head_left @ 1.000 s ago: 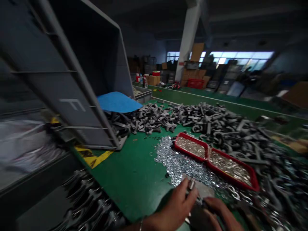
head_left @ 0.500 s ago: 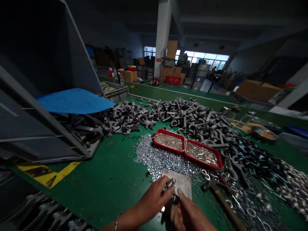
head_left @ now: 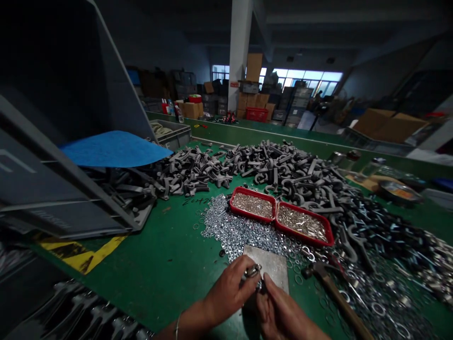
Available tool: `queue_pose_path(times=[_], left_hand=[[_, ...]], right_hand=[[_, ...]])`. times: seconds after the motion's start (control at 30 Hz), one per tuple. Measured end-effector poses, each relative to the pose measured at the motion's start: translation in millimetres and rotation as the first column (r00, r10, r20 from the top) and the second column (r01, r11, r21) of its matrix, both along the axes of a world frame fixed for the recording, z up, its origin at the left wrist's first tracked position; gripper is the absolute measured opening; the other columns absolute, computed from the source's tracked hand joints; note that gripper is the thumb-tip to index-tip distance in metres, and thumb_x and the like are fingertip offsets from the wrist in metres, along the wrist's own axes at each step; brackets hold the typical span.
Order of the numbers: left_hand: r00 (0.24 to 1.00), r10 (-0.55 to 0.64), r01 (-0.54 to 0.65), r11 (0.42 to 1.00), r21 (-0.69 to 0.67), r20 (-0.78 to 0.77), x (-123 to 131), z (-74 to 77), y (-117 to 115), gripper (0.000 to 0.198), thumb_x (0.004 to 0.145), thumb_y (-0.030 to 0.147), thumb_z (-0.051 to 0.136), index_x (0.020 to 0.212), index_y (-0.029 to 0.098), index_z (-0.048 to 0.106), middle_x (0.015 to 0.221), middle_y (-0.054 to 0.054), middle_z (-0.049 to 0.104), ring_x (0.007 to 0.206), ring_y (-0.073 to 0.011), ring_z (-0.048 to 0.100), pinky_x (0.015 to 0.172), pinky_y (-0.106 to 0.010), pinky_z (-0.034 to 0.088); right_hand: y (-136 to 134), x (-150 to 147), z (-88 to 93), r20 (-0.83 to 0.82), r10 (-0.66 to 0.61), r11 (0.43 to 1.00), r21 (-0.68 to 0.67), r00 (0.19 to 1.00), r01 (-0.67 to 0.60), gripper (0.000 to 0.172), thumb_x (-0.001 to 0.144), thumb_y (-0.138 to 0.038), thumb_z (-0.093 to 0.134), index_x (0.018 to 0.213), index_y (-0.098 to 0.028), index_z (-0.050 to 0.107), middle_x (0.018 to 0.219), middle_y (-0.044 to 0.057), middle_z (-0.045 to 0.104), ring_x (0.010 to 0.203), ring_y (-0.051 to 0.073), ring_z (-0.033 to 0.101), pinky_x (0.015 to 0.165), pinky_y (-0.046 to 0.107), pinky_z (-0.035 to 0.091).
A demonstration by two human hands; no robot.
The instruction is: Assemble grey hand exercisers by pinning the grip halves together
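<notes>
My left hand (head_left: 230,289) is closed, pinching a small shiny metal part with spring-like ridges (head_left: 253,270) between thumb and fingers. Close against it, my right hand (head_left: 285,309) has its thumb and fingers closed around the lower end, where a dark piece (head_left: 261,286) shows. How the dark piece joins the metal part is hidden by the fingers. Both hands are over the near edge of a flat metal plate (head_left: 271,264) on the green table. Beyond the plate spreads a heap of small shiny nuts and rings (head_left: 240,233).
Two red trays (head_left: 304,242) hold small metal pins. Grey cast handles (head_left: 283,170) are piled behind them. A hammer (head_left: 336,295) lies right of the plate among rings and loose parts. A grey crate (head_left: 71,215) lies tipped at left, with a blue sheet (head_left: 116,150) at its mouth.
The view has shifted slightly, so the table's things appear a little to the right. Both hands stay together, and the ridged metal part now lies more sideways.
</notes>
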State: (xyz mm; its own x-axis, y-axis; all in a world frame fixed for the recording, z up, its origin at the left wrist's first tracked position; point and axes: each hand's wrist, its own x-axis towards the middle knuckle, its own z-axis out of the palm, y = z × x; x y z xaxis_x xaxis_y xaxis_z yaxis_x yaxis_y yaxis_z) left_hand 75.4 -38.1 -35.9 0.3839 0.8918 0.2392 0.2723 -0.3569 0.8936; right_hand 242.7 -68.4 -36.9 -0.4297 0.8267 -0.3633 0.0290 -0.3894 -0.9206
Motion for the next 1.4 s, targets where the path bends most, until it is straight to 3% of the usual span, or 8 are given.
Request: queue_pose_path(times=[0.13, 0.3, 0.5, 0.73, 0.9, 1.07, 1.2, 1.4], left_hand=[[0.994, 0.102, -0.093, 0.974, -0.205, 0.033, 3, -8.0, 4, 0.024, 0.097, 0.039, 0.048, 0.093, 0.018, 0.058, 0.084, -0.003, 0.063, 0.078, -0.0174, 0.058, 0.072, -0.029, 0.045], [0.986, 0.132, -0.100, 0.958, -0.270, 0.101, 8, 1.2, 2, 0.024, 0.098, 0.040, 0.048, 0.096, 0.018, 0.059, 0.088, -0.003, 0.063, 0.083, -0.0178, 0.058, 0.075, -0.029, 0.046], [1.000, -0.008, 0.008, 1.000, -0.012, -0.008, 7, 3.1, 1, 0.021, 0.099, 0.035, 0.045, 0.098, 0.018, 0.056, 0.094, -0.006, 0.062, 0.089, -0.0196, 0.057, 0.084, -0.033, 0.044], [0.995, 0.095, -0.089, 0.977, -0.194, 0.023, 5, -4.4, 5, 0.025, 0.100, 0.039, 0.044, 0.092, 0.019, 0.056, 0.084, -0.002, 0.061, 0.080, -0.0174, 0.058, 0.074, -0.029, 0.044], [0.997, -0.057, 0.058, 0.998, 0.006, -0.042, 0, -2.7, 7, 0.024, 0.099, 0.039, 0.046, 0.094, 0.018, 0.057, 0.089, -0.004, 0.061, 0.084, -0.0185, 0.056, 0.079, -0.031, 0.043], [0.997, 0.065, -0.070, 0.991, -0.114, -0.042, 5, -5.5, 6, 0.023, 0.100, 0.036, 0.043, 0.094, 0.019, 0.056, 0.085, -0.003, 0.060, 0.081, -0.0183, 0.057, 0.075, -0.031, 0.045], [1.000, -0.015, 0.014, 1.000, 0.024, 0.019, 10, -5.5, 3, 0.020, 0.101, 0.033, 0.042, 0.104, 0.019, 0.056, 0.103, -0.007, 0.059, 0.100, -0.0200, 0.056, 0.093, -0.034, 0.045], [0.990, 0.139, -0.138, 0.989, -0.059, 0.012, 17, -16.6, 2, 0.022, 0.102, 0.034, 0.040, 0.113, 0.020, 0.053, 0.112, -0.009, 0.058, 0.110, -0.0213, 0.055, 0.099, -0.036, 0.044]], right_hand=[[5, 12, 1.5, 0.420, 0.059, 0.970, 0.188, 0.906, -0.151, 0.073, 0.093, -0.075, 0.019, 0.079, -0.018, 0.062, 0.062, 0.005, 0.064, 0.048, 0.016, 0.056, 0.048, 0.025, 0.042], [6, 22, -6.0, 0.606, -0.349, 0.667, 0.697, 0.715, -0.265, 0.048, 0.094, -0.064, 0.040, 0.090, -0.021, 0.061, 0.085, 0.010, 0.066, 0.076, 0.023, 0.060, 0.068, 0.034, 0.048], [1, 6, -0.9, 0.187, 0.082, 0.992, 0.081, 0.979, -0.098, 0.074, 0.095, -0.070, 0.000, 0.064, -0.023, 0.047, 0.045, -0.005, 0.043, 0.036, 0.011, 0.038, 0.042, 0.024, 0.037], [4, 17, -0.6, 0.440, -0.246, 0.842, 0.538, 0.864, -0.034, 0.053, 0.083, -0.073, 0.055, 0.085, -0.021, 0.063, 0.082, 0.006, 0.067, 0.072, 0.018, 0.058, 0.066, 0.028, 0.046], [0, 10, -4.6, 0.257, 0.101, 0.967, 0.203, 0.961, -0.156, 0.077, 0.098, -0.066, 0.001, 0.082, -0.020, 0.061, 0.052, 0.000, 0.055, 0.042, 0.014, 0.049, 0.045, 0.024, 0.038], [0, 12, -1.6, 0.418, -0.242, 0.857, 0.516, 0.876, -0.010, 0.054, 0.087, -0.073, 0.049, 0.081, -0.021, 0.060, 0.075, 0.005, 0.064, 0.066, 0.017, 0.056, 0.062, 0.027, 0.044], [2, 11, 3.0, 0.310, 0.063, 0.991, 0.089, 0.949, -0.095, 0.076, 0.095, -0.068, 0.001, 0.071, -0.021, 0.055, 0.049, 0.000, 0.051, 0.041, 0.014, 0.044, 0.047, 0.027, 0.039], [4, 19, 10.0, 0.375, -0.225, 0.890, 0.454, 0.899, 0.034, 0.052, 0.084, -0.072, 0.054, 0.081, -0.021, 0.058, 0.079, 0.004, 0.060, 0.072, 0.017, 0.053, 0.065, 0.027, 0.043]])
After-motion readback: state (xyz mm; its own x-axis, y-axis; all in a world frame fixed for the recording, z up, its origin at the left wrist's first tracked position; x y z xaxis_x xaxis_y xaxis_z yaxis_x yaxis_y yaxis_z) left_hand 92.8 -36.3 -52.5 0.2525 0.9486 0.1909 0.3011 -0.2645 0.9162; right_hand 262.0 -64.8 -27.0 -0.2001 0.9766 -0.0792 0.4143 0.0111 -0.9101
